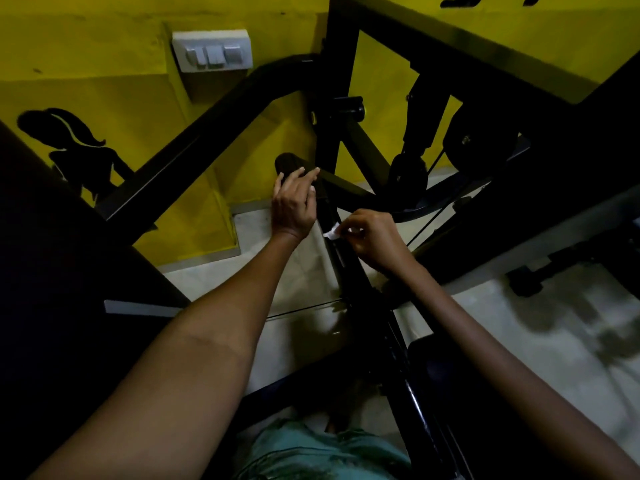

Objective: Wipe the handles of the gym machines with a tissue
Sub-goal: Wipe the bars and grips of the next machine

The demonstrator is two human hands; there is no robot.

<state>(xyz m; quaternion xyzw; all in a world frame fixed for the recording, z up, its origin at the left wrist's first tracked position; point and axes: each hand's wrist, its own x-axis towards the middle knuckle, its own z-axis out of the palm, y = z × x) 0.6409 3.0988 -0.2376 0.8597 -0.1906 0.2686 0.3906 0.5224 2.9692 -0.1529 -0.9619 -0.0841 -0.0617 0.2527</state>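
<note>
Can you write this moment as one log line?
left hand: resting on black handle | right hand: pinching tissue against bar

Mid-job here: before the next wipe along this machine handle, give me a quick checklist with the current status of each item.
1. Tissue in hand: ok, right hand pinches it.
2. Tissue touching the black bar: cannot tell, it sits right at the bar's edge.
3. Left hand steadying the handle: ok, fingers rest on its dark grip.
4. Grip already wiped: cannot tell, too dark.
5. Tissue still clean: cannot tell, only a small white corner shows.
</note>
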